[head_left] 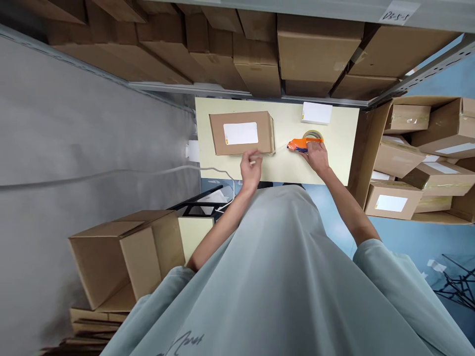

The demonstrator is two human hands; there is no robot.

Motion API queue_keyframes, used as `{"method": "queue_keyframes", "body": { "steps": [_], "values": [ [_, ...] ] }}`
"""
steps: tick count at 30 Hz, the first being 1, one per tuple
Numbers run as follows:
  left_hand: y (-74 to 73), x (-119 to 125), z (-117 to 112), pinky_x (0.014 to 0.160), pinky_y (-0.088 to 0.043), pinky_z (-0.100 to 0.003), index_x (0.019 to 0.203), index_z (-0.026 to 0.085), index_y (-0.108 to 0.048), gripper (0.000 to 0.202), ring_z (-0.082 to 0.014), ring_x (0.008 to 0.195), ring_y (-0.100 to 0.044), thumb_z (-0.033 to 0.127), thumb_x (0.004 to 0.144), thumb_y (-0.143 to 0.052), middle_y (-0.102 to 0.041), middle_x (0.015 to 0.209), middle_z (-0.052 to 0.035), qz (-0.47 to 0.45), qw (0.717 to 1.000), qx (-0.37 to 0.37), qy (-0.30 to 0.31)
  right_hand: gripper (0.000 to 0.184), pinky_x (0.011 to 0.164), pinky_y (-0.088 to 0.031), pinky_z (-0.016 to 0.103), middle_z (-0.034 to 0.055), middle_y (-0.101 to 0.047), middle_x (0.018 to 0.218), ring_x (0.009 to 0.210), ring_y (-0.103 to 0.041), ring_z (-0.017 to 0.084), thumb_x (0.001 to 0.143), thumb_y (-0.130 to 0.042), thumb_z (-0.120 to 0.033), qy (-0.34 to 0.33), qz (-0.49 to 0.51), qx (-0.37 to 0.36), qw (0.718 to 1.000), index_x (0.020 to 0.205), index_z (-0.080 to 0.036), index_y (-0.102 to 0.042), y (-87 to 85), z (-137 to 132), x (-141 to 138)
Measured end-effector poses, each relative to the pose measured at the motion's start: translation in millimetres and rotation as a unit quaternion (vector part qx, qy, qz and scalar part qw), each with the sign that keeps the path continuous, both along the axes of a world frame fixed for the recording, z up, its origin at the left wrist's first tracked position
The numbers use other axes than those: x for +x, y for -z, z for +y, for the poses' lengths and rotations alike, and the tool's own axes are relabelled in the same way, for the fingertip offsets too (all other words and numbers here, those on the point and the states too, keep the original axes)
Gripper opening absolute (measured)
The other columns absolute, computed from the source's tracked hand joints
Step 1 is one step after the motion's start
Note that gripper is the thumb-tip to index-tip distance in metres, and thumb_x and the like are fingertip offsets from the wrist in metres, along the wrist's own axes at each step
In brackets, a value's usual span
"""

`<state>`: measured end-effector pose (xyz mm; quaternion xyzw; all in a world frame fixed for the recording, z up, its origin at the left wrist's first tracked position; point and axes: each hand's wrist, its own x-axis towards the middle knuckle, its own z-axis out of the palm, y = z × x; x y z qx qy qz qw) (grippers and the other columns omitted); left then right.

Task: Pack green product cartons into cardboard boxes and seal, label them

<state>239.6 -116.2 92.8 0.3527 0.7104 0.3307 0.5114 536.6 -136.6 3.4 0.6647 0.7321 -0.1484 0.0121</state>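
My right hand (317, 157) is wrapped around an orange tape dispenser (300, 144) that carries a roll of tape (313, 134). A thin, see-through strip of tape (280, 148) stretches left from the dispenser's front end. My left hand (251, 170) has its fingers pinched on the strip's free end, close to the near edge of a closed cardboard box (240, 132). That box lies on the pale tabletop (282, 170) with a white label (240, 133) on its top. Some tape shows along its right side.
Behind the dispenser lies a stack of white labels (316, 112). A shelf of cardboard boxes (319, 49) overhangs the table's back. To the right, a large carton (361, 153) holds several labelled boxes. An open box (126, 257) stands lower left, and a white cable (178, 169) crosses at left.
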Motion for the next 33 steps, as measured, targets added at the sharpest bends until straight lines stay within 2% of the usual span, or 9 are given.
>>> {"method": "queue_keyframes", "body": {
  "steps": [2, 3, 6, 8, 12, 18, 27, 30, 33],
  "values": [
    [0.3, 2.5, 29.9, 0.133, -0.043, -0.052, 0.145, 0.024, -0.068, 0.049, -0.0328, 0.157, -0.053, 0.045, 0.101, -0.07, -0.063, 0.16, -0.0147, 0.136, 0.98, 0.111, 0.095, 0.065, 0.106, -0.053, 0.052, 0.0233, -0.076, 0.118, 0.114, -0.07, 0.038, 0.118, -0.033, -0.065, -0.006, 0.001, 0.009, 1.0, 0.136, -0.011, -0.065, 0.0, 1.3, -0.7],
    [4.2, 5.0, 48.4, 0.138, -0.033, -0.058, 0.156, 0.024, -0.062, 0.06, -0.0359, 0.168, -0.039, 0.051, 0.102, -0.069, -0.052, 0.172, -0.0159, 0.193, 0.963, 0.13, 0.133, 0.065, 0.105, -0.052, 0.052, 0.0234, -0.076, 0.118, 0.113, -0.07, 0.038, 0.118, -0.032, -0.063, -0.007, -0.001, 0.011, 1.0, 0.136, -0.01, -0.065, -0.4, 2.0, -1.2],
    [26.6, 17.4, 96.3, 0.137, -0.002, -0.08, 0.175, 0.026, -0.044, 0.09, -0.0476, 0.177, 0.005, 0.066, 0.098, -0.069, -0.016, 0.191, -0.0141, 0.296, 0.924, 0.099, 0.221, 0.063, 0.105, -0.051, 0.051, 0.025, -0.075, 0.12, 0.113, -0.069, 0.038, 0.119, -0.034, -0.06, -0.007, -0.02, -0.004, 1.0, 0.133, -0.008, -0.066, -2.4, 4.4, -3.3],
    [42.6, 26.4, 109.7, 0.131, 0.009, -0.087, 0.18, 0.027, -0.036, 0.098, -0.0519, 0.176, 0.014, 0.069, 0.097, -0.068, -0.006, 0.193, -0.0126, 0.326, 0.906, 0.071, 0.261, 0.061, 0.106, -0.05, 0.051, 0.026, -0.074, 0.12, 0.113, -0.068, 0.038, 0.118, -0.038, -0.058, -0.007, -0.031, -0.015, 0.999, 0.13, -0.006, -0.067, -3.5, 5.3, -5.5],
    [56.6, 30.9, 97.7, 0.131, 0.013, -0.085, 0.182, 0.028, -0.032, 0.097, -0.0505, 0.176, 0.013, 0.068, 0.099, -0.063, -0.006, 0.193, -0.0098, 0.361, 0.875, 0.089, 0.312, 0.057, 0.105, -0.049, 0.053, 0.026, -0.074, 0.118, 0.112, -0.066, 0.039, 0.118, -0.043, -0.055, -0.027, -0.014, 0.001, 1.0, 0.132, -0.004, -0.066, -2.4, 1.4, -11.5],
    [49.0, 9.2, 72.0, 0.135, 0.014, -0.079, 0.18, 0.027, -0.038, 0.091, -0.0484, 0.177, 0.007, 0.064, 0.101, -0.062, -0.012, 0.193, -0.0104, 0.361, 0.81, 0.148, 0.438, 0.058, 0.103, -0.049, 0.05, 0.025, -0.076, 0.113, 0.108, -0.066, 0.038, 0.118, -0.043, -0.054, -0.108, 0.009, -0.003, 0.994, 0.13, -0.003, -0.069, -1.2, -18.2, -15.2],
    [49.0, -17.3, 59.1, 0.135, 0.012, -0.078, 0.178, 0.024, -0.043, 0.089, -0.0495, 0.177, 0.006, 0.061, 0.1, -0.062, -0.011, 0.192, -0.0143, 0.333, 0.743, 0.177, 0.553, 0.047, 0.099, -0.052, 0.045, 0.0205, -0.08, 0.109, 0.101, -0.071, 0.031, 0.119, -0.045, -0.043, -0.266, 0.061, 0.013, 0.962, 0.125, -0.005, -0.073, -4.9, -35.1, -8.4],
    [46.5, -26.3, 57.0, 0.135, 0.012, -0.077, 0.177, 0.024, -0.045, 0.087, -0.0481, 0.177, 0.006, 0.06, 0.099, -0.062, -0.012, 0.192, -0.0144, 0.324, 0.726, 0.178, 0.58, 0.044, 0.101, -0.053, 0.046, 0.0192, -0.081, 0.114, 0.106, -0.073, 0.032, 0.118, -0.049, -0.044, -0.235, 0.063, 0.009, 0.97, 0.129, -0.008, -0.072, -7.5, -28.8, 12.7],
    [41.7, -35.4, 55.0, 0.136, 0.012, -0.075, 0.175, 0.026, -0.048, 0.086, -0.0457, 0.178, 0.005, 0.059, 0.097, -0.063, -0.015, 0.192, -0.014, 0.308, 0.711, 0.174, 0.608, 0.048, 0.106, -0.053, 0.049, 0.0233, -0.08, 0.118, 0.113, -0.073, 0.035, 0.117, -0.051, -0.047, -0.163, 0.043, 0.0, 0.986, 0.131, -0.005, -0.069, -15.6, -20.5, 54.3]
  ]
}}
